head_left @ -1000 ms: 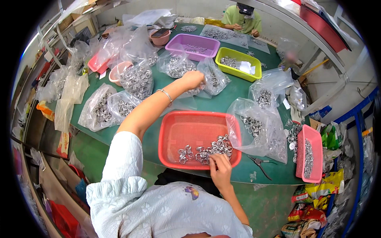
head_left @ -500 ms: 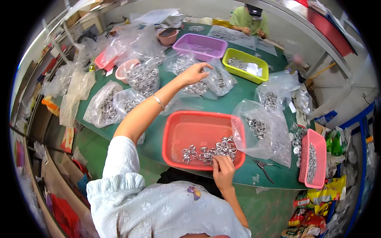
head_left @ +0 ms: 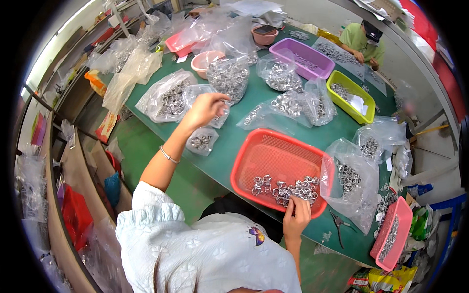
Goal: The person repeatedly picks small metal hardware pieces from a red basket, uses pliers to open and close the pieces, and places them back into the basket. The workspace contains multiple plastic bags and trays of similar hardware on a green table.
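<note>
My left hand [head_left: 205, 108] reaches out over the green table [head_left: 229, 141], its fingers closed on the top of a clear plastic bag of metal rings [head_left: 217, 115]. A smaller bag of rings [head_left: 201, 141] lies just below it. My right hand [head_left: 295, 217] rests at the near rim of a red mesh tray [head_left: 244, 166]. Its fingertips pinch into the pile of small metal rings [head_left: 288, 188] along the tray's front.
Several more clear bags of rings cover the table, one [head_left: 351, 180] right beside the red tray. A purple tray [head_left: 312, 58], a yellow-green tray [head_left: 354, 95], a pink bowl [head_left: 205, 61] and a pink tray [head_left: 391, 234] hold parts. Pliers [head_left: 338, 224] lie near the edge. Another person [head_left: 364, 41] sits opposite.
My left hand has drawn back from the far bags at the table's middle to a nearer bag on the left. My right hand stays at the rings in the red tray.
</note>
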Motion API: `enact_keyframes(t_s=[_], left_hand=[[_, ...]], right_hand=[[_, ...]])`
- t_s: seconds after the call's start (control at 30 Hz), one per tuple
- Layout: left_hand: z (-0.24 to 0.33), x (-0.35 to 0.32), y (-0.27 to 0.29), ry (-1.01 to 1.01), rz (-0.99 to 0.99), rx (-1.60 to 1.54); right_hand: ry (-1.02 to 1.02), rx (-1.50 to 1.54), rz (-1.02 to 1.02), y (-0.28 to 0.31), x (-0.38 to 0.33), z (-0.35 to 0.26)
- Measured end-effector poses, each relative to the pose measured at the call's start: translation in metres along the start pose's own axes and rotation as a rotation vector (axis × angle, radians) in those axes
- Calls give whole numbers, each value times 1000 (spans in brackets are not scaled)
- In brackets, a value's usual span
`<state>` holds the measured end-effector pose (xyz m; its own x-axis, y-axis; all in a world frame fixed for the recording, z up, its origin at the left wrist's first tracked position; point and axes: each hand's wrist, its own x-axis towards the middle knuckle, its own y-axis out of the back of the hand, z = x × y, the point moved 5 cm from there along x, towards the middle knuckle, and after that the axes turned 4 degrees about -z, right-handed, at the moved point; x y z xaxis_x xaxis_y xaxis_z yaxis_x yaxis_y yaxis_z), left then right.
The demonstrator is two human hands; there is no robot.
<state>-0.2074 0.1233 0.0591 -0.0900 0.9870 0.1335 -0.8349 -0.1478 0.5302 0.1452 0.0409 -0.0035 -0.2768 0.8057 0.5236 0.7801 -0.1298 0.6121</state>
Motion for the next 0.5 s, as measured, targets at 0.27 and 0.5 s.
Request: enact_keyframes(t_s=[0.27,0.5], left_hand=[[-28,-14,7,155,-85,-174],[19,37,-94,282,-327,-881]], right_hand=[[-32,-38,-14,-3,-1,1],[-3,-84,24,-1,1,-1]])
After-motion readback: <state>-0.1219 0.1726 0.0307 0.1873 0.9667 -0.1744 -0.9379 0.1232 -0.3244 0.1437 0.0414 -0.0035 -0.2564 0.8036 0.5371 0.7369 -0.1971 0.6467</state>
